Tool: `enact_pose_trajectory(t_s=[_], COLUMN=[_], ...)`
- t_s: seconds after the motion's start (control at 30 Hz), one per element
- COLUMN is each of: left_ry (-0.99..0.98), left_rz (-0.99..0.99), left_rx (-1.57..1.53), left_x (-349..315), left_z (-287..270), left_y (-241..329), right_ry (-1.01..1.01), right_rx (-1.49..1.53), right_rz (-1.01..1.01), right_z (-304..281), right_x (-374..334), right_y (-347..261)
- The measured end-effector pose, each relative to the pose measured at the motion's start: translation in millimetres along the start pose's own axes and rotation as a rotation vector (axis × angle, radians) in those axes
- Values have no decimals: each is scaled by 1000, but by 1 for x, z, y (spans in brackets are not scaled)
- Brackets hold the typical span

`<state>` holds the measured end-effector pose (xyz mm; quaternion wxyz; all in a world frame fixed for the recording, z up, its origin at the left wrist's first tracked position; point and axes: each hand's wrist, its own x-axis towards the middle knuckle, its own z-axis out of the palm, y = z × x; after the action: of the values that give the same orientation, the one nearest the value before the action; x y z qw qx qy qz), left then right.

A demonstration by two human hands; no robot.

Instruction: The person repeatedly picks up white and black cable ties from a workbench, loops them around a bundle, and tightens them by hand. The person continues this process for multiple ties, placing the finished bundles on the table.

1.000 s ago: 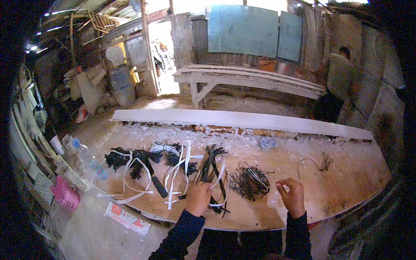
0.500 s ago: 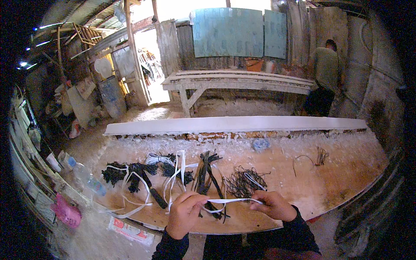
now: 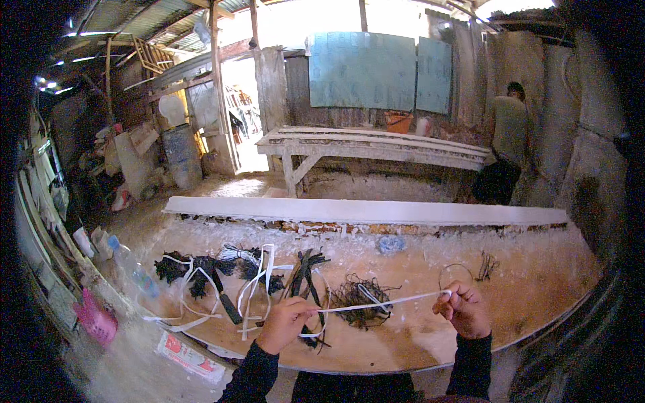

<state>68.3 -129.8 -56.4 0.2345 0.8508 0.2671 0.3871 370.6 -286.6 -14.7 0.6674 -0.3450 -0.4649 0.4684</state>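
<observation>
Tautly, white strip spans left hand–right hand gap, near table edge.

Narrow, flat white strip, nearly straight between both hands, slanting slightly upward to the right

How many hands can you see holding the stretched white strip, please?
2: the left hand grips the white strip left of the tangled black strands, and the right hand pinches it to their right. Neither hand is hidden.
</observation>
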Motion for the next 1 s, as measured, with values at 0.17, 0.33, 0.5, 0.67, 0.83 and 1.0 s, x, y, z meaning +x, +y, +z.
enact_pose_trajectory(t_s=[0.17, 0.33, 0.5, 0.67, 0.83, 1.0], left_ry=[4, -53, -62, -164, -74, -130], left_rz=[-123, -524, -516, -580, -611, -571], left_rx=[-198, -940, -918, -674, -866, -802], left_x=[18, 60, 88, 85, 80, 77], left_z=[62, 129, 173, 181, 184, 190], left_y=[11, 15, 0, -23, -26, -19], right_ry=[99, 270, 356, 410, 356, 281], right_rx=[163, 142, 114, 1, 155, 205], right_rz=[-353, -157, 79, 146, 317, 362], right_z=[-16, -23, -34, -45, -46, -46], right_x=[29, 58, 67, 62, 61, 62], right_y=[17, 73, 112, 118, 114, 120])
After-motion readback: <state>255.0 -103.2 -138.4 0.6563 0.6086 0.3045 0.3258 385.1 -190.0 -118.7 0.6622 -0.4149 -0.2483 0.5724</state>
